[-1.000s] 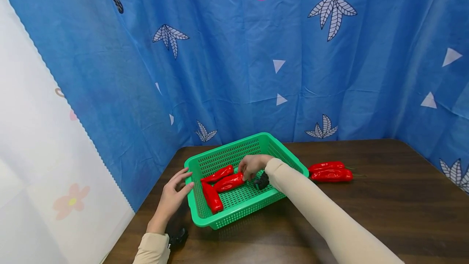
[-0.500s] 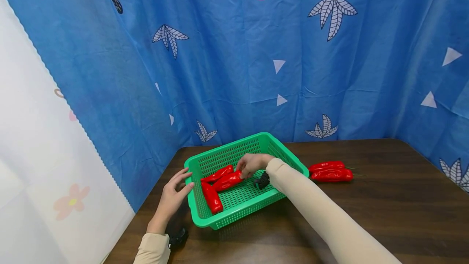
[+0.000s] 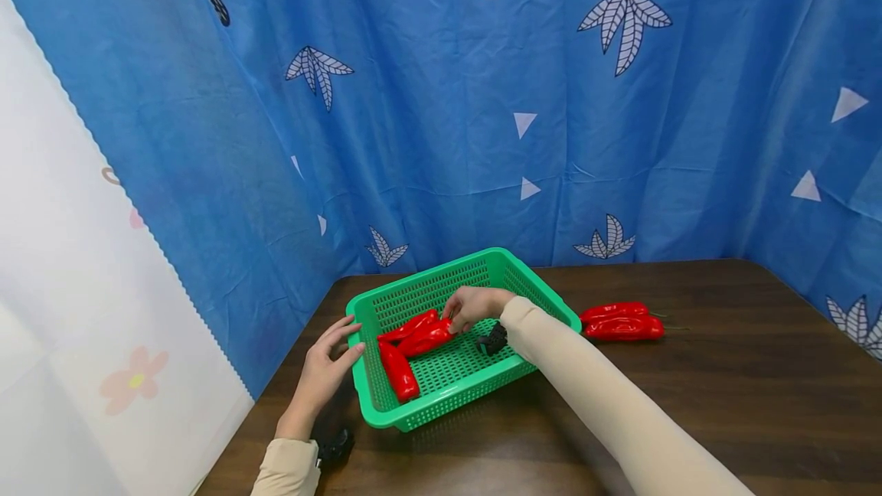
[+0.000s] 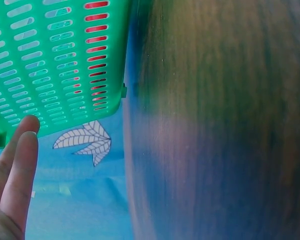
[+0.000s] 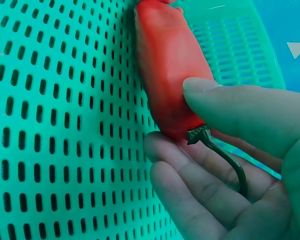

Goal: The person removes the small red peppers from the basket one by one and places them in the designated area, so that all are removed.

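Note:
A green plastic basket (image 3: 375, 413) with slotted walls stands on the dark wooden table. Inside it, my right hand (image 3: 474, 308) pinches a red pepper (image 3: 427, 338) near its stem end. The right wrist view shows the thumb on top of that pepper (image 5: 170, 70) and fingers below, its green stem curving over them. Two more red peppers lie in the basket: one behind (image 3: 412, 326), one at the left end (image 3: 400, 373). My left hand (image 3: 325, 367) is at the basket's left rim, thumb and fingers extended; two fingers (image 4: 24, 170) show beside the slotted wall.
Two red peppers (image 3: 623, 328) with stems lie side by side on the table, right against the basket's right corner. Black wrist cameras are strapped at my right wrist (image 3: 492, 339) and left wrist (image 3: 334, 450). A blue patterned curtain (image 3: 448, 136) hangs behind the table.
My right hand has shifted slightly left and toward the back, bringing the held pepper closer against the rear one. The left hand and basket stay where they were.

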Tool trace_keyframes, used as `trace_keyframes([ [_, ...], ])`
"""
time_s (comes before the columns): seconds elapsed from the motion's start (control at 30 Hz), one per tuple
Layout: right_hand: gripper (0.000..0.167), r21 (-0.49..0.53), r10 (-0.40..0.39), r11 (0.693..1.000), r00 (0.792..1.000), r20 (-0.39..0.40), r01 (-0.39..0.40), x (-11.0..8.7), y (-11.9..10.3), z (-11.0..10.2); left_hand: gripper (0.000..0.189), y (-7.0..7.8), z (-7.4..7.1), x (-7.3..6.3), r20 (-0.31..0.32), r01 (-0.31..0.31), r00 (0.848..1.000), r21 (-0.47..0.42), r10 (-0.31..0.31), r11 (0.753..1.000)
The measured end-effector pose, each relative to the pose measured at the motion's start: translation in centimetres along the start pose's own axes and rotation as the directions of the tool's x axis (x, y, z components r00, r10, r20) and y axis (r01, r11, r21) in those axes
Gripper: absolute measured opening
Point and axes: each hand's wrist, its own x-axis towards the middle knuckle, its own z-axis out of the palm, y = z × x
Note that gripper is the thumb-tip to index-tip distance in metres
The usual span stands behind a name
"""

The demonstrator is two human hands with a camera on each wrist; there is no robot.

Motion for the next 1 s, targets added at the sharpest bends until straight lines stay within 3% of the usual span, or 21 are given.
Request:
trace_keyframes([
  [0.53, 0.034, 0.004, -0.038, 0.999, 0.999, -0.027, 0.038, -0.6, -0.6, -0.5, 0.041, 0.0, 0.1, -0.1, 0.010, 0.011, 1.000, 0.000, -0.011, 1.000],
  [1.0, 0.030, -0.020, -0.027, 0.999, 0.999, -0.039, 0.026, -1.0, -1.5, -0.4, 0.042, -0.1, 0.1, -0.1, 0.018, 0.019, 1.000, 0.010, -0.019, 1.000],
])
